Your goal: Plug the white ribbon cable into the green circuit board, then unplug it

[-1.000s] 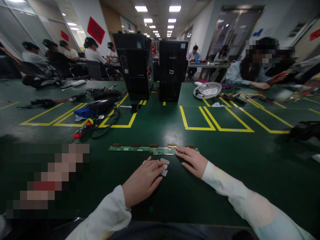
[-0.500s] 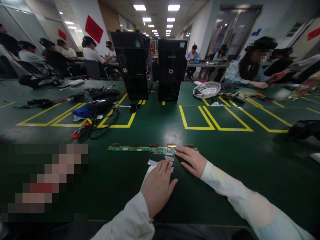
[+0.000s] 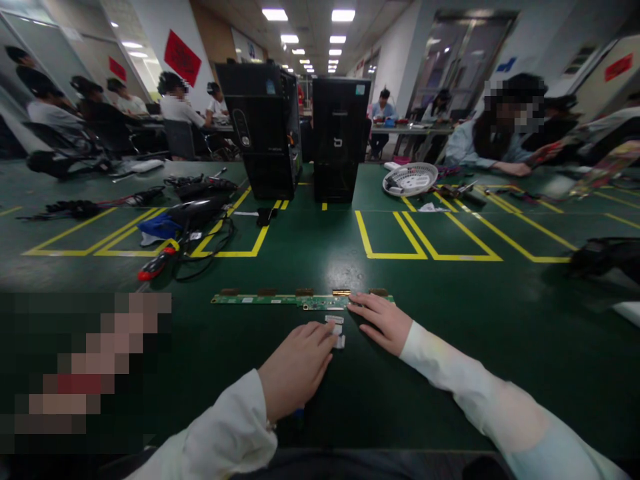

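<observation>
A long, narrow green circuit board [image 3: 270,300] with brown and gold tabs along its far edge lies flat on the dark green table. My right hand [image 3: 384,323] rests with outstretched fingers over the board's right end, covering part of it. Nearer to me, small whitish pieces [image 3: 339,329] lie in a short row below the board. My left hand [image 3: 300,363] reaches to them from the left, fingers extended and fingertips touching the pieces. Whatever is under its palm is hidden, though a bit of blue [image 3: 299,413] shows below it.
Two black computer towers [image 3: 256,130] stand at the back. A red-and-black screwdriver [image 3: 157,263], cables and a blue cloth-like item lie left. A white basket [image 3: 410,179] sits back right, near a seated person [image 3: 500,143]. Yellow tape marks rectangles on the table.
My left hand has turned and shifted left, uncovering more of the whitish pieces. The white sheet-like piece beside it is no longer visible. My right hand stays on the board.
</observation>
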`<state>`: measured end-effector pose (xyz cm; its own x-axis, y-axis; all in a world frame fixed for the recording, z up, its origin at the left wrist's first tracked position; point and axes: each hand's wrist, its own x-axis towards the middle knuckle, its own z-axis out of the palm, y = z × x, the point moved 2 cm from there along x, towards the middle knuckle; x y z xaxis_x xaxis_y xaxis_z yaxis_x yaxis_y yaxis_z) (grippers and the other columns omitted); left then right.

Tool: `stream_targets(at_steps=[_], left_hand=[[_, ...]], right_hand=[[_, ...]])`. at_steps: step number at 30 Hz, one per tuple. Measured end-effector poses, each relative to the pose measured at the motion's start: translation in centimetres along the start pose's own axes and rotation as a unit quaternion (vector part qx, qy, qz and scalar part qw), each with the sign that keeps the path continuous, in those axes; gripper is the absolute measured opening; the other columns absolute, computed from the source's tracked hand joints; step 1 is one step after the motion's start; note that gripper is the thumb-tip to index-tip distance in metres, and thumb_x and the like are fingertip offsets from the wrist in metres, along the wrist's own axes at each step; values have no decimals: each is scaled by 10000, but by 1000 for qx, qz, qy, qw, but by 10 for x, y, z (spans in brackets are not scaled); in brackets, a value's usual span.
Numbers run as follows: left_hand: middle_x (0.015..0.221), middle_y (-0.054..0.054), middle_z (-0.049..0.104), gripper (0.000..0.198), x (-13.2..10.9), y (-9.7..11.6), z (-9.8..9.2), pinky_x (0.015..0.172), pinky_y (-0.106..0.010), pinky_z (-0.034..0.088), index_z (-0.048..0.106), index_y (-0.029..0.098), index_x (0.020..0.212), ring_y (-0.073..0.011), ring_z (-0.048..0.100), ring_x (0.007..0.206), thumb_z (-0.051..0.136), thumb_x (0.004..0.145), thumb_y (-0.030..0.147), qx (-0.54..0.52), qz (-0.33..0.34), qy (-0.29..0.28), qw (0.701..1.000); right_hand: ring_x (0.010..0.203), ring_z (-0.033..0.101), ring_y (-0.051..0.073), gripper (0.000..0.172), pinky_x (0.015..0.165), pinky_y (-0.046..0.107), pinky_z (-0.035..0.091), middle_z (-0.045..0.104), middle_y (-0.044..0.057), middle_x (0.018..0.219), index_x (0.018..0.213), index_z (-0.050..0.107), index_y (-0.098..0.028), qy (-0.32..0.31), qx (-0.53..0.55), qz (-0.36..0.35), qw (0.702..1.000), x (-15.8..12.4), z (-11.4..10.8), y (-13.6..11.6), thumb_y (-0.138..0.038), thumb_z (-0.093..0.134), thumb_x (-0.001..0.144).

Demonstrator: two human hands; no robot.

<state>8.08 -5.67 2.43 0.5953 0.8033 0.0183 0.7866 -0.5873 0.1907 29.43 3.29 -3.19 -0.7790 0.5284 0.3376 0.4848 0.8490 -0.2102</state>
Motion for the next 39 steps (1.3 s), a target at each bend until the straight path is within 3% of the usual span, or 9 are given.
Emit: stream_targets(at_steps=[4,7,14,19,31,39], left_hand=[[1388,-81,491,381,-2,-11,1,1089,-445,329,479,198,1306,-237,401,1308,438,927,200,-2,38,-1,999],[1433,-95,439,415,-5,-12,8,1072,-440,359,437,194,1345,-250,363,1339,452,933,251,0,36,8,999],[1395,-149,465,467,4,2,21,996,-404,427,435,104,1339,-277,469,1242,450,935,339,41,17,48,998],[1315,-144,536,460,11,6,24,1034,-407,375,463,92,1309,-268,475,1226,439,939,365,60,26,64,996],[1366,-97,506,457,6,-1,24,1042,-367,373,431,129,1349,-229,452,1244,433,948,349,26,23,68,997],[1351,-85,530,404,4,-6,11,1028,-387,399,458,158,1325,-229,460,1249,427,951,308,16,28,63,998]], right_hand=[[1311,398,230,422,1062,468,367,458,128,1398,1342,468,-177,1,-1,-1,1000,0,-1,-1,-277,393,940],[1313,393,231,419,1065,471,361,456,131,1400,1335,474,-171,-1,-1,1,1000,0,-2,-1,-277,396,937],[1320,383,226,424,1074,466,351,452,129,1403,1340,464,-159,-7,-5,5,1000,0,-2,-2,-268,389,937],[1318,384,231,421,1074,467,351,455,130,1401,1331,470,-156,-8,-3,6,1000,0,-4,-3,-261,403,929],[1326,372,226,415,1079,463,341,452,131,1405,1324,476,-153,-11,3,12,1000,1,-5,-4,-271,397,934],[1324,375,227,420,1075,464,347,451,135,1404,1330,473,-153,-9,3,11,1000,1,-5,-4,-274,392,936]])
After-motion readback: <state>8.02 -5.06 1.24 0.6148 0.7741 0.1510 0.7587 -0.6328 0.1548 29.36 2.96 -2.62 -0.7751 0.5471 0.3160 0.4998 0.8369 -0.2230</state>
